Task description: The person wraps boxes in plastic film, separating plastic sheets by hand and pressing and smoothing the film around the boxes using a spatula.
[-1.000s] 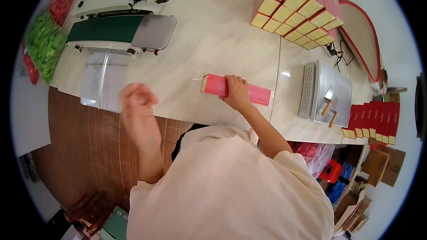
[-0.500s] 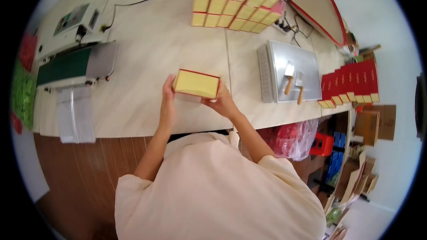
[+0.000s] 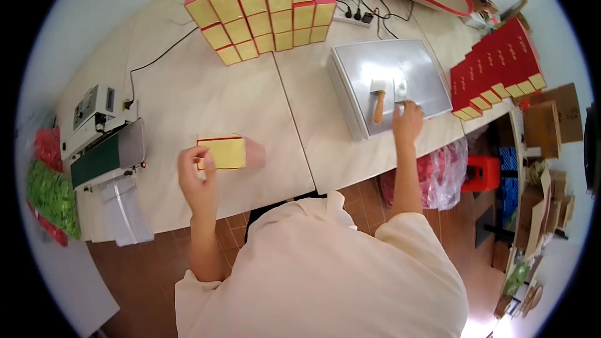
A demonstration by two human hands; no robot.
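A yellow box with red edges (image 3: 222,153) lies on the table in front of me, with clear plastic film (image 3: 255,153) sticking out past its right end. My left hand (image 3: 196,172) is at the box's left end, fingers curled in towards the thumb; whether film is pinched there is too small to see. On the silver metal plate unit (image 3: 413,66), my right hand (image 3: 407,120) is closed around the handle of a scraper (image 3: 401,89), whose handle is mostly covered. Just left of it lies another scraper with a wooden handle (image 3: 379,106).
Stacked red and yellow boxes (image 3: 263,6) stand at the back, near a power strip (image 3: 354,17) with cords. More red boxes (image 3: 494,72) line the right side. A sealing machine with a green belt (image 3: 103,156) is at left, beside clear plastic bags (image 3: 126,209).
The box, held between both hands before, now rests on the table. My right hand has moved right to a scraper on the metal plate. My left hand stays by the box. The view has shifted.
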